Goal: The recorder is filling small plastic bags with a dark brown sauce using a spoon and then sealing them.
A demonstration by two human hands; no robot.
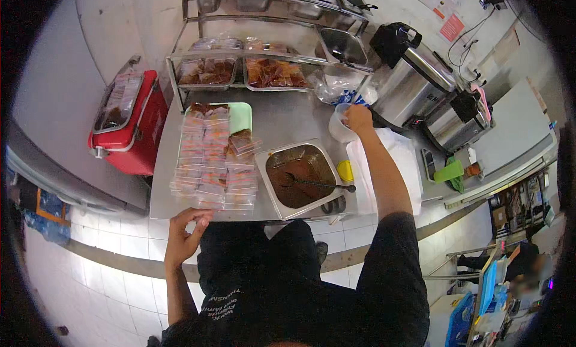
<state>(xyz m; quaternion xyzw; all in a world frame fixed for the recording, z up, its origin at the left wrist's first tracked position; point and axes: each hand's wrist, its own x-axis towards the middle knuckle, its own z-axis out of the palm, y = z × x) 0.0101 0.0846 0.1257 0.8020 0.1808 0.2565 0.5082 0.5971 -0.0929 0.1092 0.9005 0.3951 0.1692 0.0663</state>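
My right hand (359, 118) reaches into the mouth of a translucent plastic tub (338, 127) at the back right of the steel table; its fingertips are hidden, so any hold is unclear. My left hand (191, 225) is at the table's front edge, fingers curled and thumb apart, holding nothing. Beyond it, small zip bags (213, 167) with brown filling lie in overlapping rows on and past a pale green tray (242, 115). Between the hands stands a steel pan (321, 145) of brown sauce, with a dark-handled ladle (315, 182) resting in it. A yellow object (345, 171) lies beside the pan.
A steel rack (270, 54) with trays of filled bags (276, 74) spans the back. A red cooler (135, 126) is at left. White sheets (391, 167) lie under my right forearm, near steel appliances (414, 86) and a green cup (449, 171). Another person (522, 261) is far right.
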